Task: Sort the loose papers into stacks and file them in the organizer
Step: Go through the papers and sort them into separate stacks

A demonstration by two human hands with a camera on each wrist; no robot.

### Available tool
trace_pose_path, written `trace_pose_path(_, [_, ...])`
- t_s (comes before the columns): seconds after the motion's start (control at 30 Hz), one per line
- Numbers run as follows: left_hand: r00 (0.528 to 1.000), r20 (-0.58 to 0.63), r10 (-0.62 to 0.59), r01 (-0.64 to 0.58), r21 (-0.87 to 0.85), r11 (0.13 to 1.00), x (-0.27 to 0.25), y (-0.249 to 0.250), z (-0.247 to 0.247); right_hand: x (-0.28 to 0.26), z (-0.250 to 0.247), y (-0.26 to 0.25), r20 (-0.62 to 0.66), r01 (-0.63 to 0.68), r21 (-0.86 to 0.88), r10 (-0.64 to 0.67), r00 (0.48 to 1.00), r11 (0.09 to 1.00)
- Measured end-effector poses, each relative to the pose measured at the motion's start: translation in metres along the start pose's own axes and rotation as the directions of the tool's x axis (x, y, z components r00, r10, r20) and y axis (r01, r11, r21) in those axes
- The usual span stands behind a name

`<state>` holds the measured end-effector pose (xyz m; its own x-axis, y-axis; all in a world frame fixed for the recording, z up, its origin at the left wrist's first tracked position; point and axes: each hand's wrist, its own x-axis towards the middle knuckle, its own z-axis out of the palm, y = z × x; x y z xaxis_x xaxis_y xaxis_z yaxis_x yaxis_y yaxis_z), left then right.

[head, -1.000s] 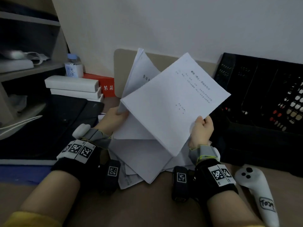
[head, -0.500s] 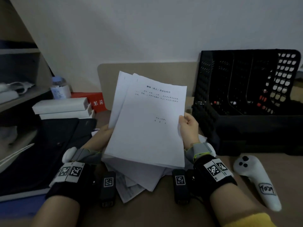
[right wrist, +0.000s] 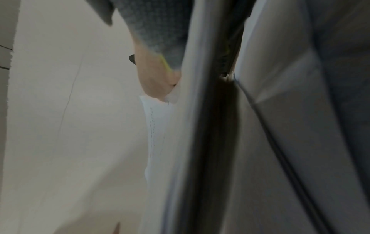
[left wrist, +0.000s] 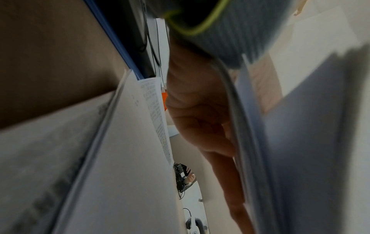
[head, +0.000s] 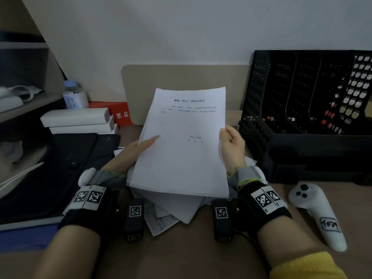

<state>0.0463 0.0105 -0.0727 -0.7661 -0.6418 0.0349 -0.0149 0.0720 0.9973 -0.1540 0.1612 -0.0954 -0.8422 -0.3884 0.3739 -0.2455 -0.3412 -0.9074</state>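
Observation:
I hold a squared stack of white printed papers (head: 181, 146) upright above the desk, printed side toward me. My left hand (head: 138, 149) grips its left edge, thumb across the front sheet. My right hand (head: 231, 143) grips the right edge, thumb on the front. More loose papers (head: 173, 212) lie fanned on the desk below the stack. The black mesh organizer (head: 306, 109) with several upright slots stands to the right, apart from the stack. In the left wrist view the left hand (left wrist: 200, 120) lies along the papers (left wrist: 300, 142); in the right wrist view the right hand (right wrist: 160, 82) pinches the papers (right wrist: 158, 142).
A white controller (head: 320, 214) lies on the desk at the right. White boxes (head: 78, 121), a red box (head: 118, 113) and a bottle (head: 73, 96) sit at the back left. A dark bag (head: 50, 170) covers the left side. A beige board (head: 181, 77) leans on the wall.
The two fanned bundles have been brought together into one squared stack. My left thumb has come round onto the front sheet. The view has turned right, showing more of the organizer.

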Motion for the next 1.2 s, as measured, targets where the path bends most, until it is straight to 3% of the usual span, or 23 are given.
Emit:
trace_pose_path(0.1, [0.999, 0.038, -0.029, 0.029, 0.012, 1.0, 0.003, -0.005, -0.003, 0.003, 0.001, -0.002, -0.053, -0.002, 0.014, 0.003, 0.999, 1.0])
trace_pose_path(0.2, [1.0, -0.012, 0.017, -0.018, -0.075, 0.997, -0.002, -0.006, 0.001, 0.003, 0.003, -0.004, -0.073, -0.04, 0.044, 0.043, 0.996, 0.998])
trace_pose_path(0.33, [0.986, -0.117, 0.117, -0.131, -0.123, 0.984, -0.005, -0.003, 0.008, -0.001, 0.005, -0.009, 0.109, -0.199, 0.143, 0.185, 0.977, 0.97])
trace_pose_path(0.43, [0.968, -0.15, 0.2, -0.215, -0.092, 0.972, -0.005, 0.001, 0.011, -0.004, 0.006, -0.01, 0.161, -0.096, 0.089, 0.081, 0.984, 0.991])
trace_pose_path(0.6, [0.95, -0.131, 0.284, -0.296, -0.09, 0.951, -0.005, 0.004, 0.015, -0.006, 0.007, -0.021, 0.15, 0.044, 0.195, -0.074, 0.986, 0.98])
trace_pose_path(0.7, [0.96, -0.106, 0.261, -0.271, -0.095, 0.958, -0.001, -0.002, 0.014, -0.01, 0.009, -0.023, 0.207, 0.021, 0.152, -0.052, 0.977, 0.988])
trace_pose_path(0.87, [0.981, 0.009, 0.193, -0.192, -0.065, 0.979, 0.001, -0.009, 0.009, -0.009, 0.008, -0.011, 0.324, -0.23, -0.028, 0.226, 0.919, 0.973])
trace_pose_path(0.97, [0.989, 0.046, 0.137, -0.133, -0.084, 0.988, 0.001, -0.013, 0.007, -0.009, 0.007, -0.005, 0.333, -0.318, -0.142, 0.348, 0.877, 0.937])
trace_pose_path(1.1, [0.994, -0.013, 0.108, -0.109, -0.016, 0.994, 0.004, -0.015, 0.006, -0.008, 0.005, -0.007, 0.383, -0.348, -0.15, 0.379, 0.842, 0.925])
trace_pose_path(1.13, [0.993, -0.045, 0.112, -0.112, 0.004, 0.994, 0.004, -0.014, 0.006, -0.006, 0.004, -0.007, 0.37, -0.329, -0.161, 0.365, 0.854, 0.931])
trace_pose_path(1.2, [0.992, -0.074, 0.106, -0.105, 0.013, 0.994, 0.006, -0.014, 0.003, -0.003, 0.003, -0.007, 0.214, -0.236, -0.158, 0.267, 0.94, 0.959])
